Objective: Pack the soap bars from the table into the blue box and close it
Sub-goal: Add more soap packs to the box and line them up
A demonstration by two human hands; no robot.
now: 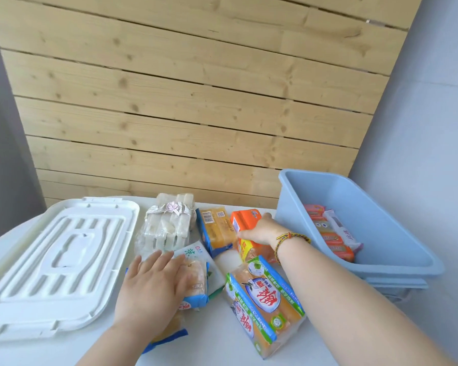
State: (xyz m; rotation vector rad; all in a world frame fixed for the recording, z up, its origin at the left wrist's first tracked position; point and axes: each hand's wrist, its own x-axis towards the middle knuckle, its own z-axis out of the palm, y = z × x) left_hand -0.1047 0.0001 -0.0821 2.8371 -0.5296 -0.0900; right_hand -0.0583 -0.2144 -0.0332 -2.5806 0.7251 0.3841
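One orange soap (241,218) in R grip (262,230), box (368,207) nr

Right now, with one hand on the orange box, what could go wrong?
The right hand grips the orange box, which sits against a yellow pack; lifting may drag that along. The blue box seems near the right side of the table, so a hard drop could shove it.

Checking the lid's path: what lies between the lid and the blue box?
Head view: soap packs, the left hand, and the right hand gripping an orange soap box.
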